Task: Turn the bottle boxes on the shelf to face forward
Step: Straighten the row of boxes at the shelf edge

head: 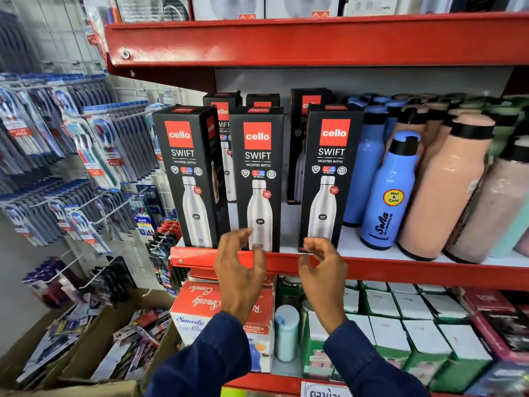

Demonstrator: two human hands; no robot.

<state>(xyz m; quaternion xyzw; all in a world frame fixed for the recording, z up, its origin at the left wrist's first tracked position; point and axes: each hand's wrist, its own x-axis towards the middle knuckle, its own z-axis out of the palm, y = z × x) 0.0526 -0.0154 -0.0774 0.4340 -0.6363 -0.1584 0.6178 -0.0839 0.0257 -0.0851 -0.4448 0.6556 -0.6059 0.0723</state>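
Note:
Three black Cello Swift bottle boxes stand upright along the front edge of the red shelf (400,272), printed fronts toward me: the left box (189,176), the middle box (259,179) and the right box (329,176). More of the same boxes (300,138) stand behind them, partly hidden. My left hand (240,270) hovers with curled, spread fingers just in front of the middle box's base. My right hand (323,270) hovers the same way below the right box's base. Neither hand holds anything.
Blue (392,193) and peach bottles (446,184) crowd the shelf to the right of the boxes. Toothbrush packs (86,156) hang on a wire rack at left. Below are boxed goods (200,308) and green-and-white cartons (400,333). A red shelf (286,41) overhangs above.

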